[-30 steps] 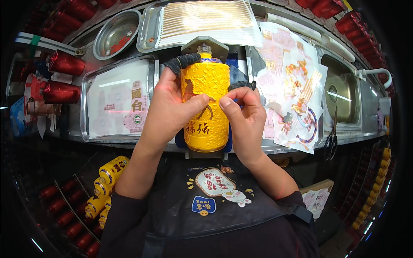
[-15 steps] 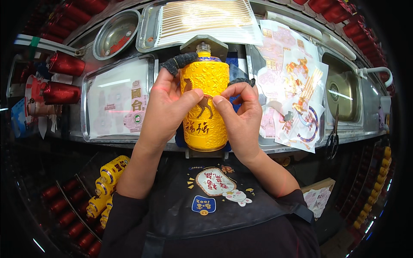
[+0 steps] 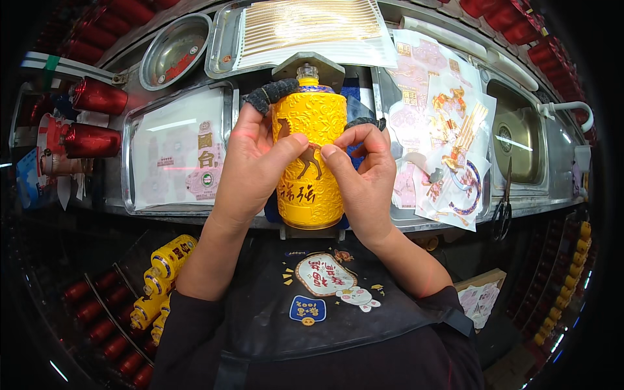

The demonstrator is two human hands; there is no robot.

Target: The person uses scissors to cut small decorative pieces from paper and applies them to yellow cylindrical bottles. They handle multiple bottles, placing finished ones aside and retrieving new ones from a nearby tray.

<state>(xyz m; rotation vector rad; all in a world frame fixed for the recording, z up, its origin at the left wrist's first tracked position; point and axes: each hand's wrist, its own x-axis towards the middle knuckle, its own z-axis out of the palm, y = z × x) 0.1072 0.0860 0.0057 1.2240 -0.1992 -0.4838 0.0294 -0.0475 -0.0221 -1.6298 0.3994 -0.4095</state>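
Note:
A yellow bottle point(image 3: 320, 114) with raised patterning lies in front of me, its clear glass neck pointing away. On its side are a brown horse-shaped decal point(image 3: 311, 166) and dark brush-style characters lower down. My left hand point(image 3: 250, 162) is closed around the bottle's left side, its thumb pressing the decal. My right hand point(image 3: 369, 182) has thumb and curled index finger together at the decal's right edge, against the bottle. Black wraps cover a finger on each hand. Part of the decal is hidden under the thumbs.
A metal tray with decal sheets point(image 3: 172, 140) lies left, another with gold-striped sheets point(image 3: 312, 29) behind. Loose decals point(image 3: 448, 130) spread right, beside scissors point(image 3: 502, 211) and a sink point(image 3: 517, 130). A metal bowl point(image 3: 174, 52) sits far left. Red bottles point(image 3: 94, 140) and yellow bottles point(image 3: 170, 257) stand around.

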